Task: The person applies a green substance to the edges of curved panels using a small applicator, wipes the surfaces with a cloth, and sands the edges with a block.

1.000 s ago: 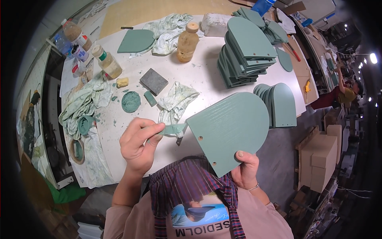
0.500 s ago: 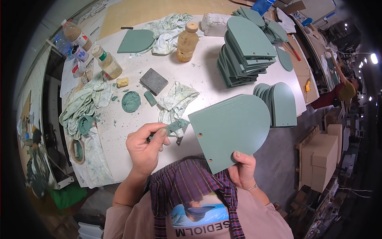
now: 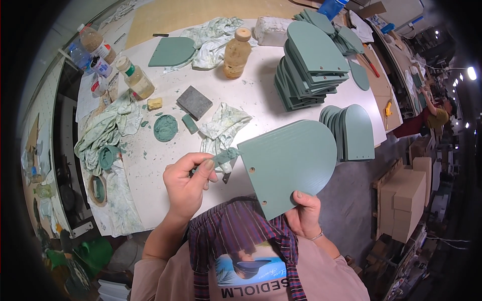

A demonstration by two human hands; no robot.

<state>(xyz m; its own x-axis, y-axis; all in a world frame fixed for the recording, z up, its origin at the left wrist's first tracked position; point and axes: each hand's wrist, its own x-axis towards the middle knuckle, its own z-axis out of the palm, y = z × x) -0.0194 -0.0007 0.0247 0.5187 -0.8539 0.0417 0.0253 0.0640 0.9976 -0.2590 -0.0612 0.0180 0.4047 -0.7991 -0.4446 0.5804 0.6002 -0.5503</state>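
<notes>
My left hand (image 3: pixel 187 181) pinches a small flat strip smeared with green putty (image 3: pixel 225 157), like a narrow spatula; its tip is at the left corner of a green panel (image 3: pixel 291 160). This panel has one rounded end and two small holes near its straight edge. With thumb on top, my right hand (image 3: pixel 304 214) grips its near edge and holds it tilted above the table's front. Beyond the strip lie a stained cloth (image 3: pixel 228 120), a round pat of green putty (image 3: pixel 165 128), a small green block (image 3: pixel 190 124) and a grey sanding block (image 3: pixel 195 103).
A tall stack of green panels (image 3: pixel 314 50) stands at the back right, with more panels (image 3: pixel 357 131) on edge in front. Bottles of cloudy liquid (image 3: pixel 237 52) and rags (image 3: pixel 115 120) occupy the far and left sides. Cardboard boxes (image 3: pixel 409 200) are right of the table; a person (image 3: pixel 439 116) works beyond.
The strip and my left hand have shifted slightly right. The panel has tilted a little, its rounded end drawing left, with my right hand moving slightly along with it.
</notes>
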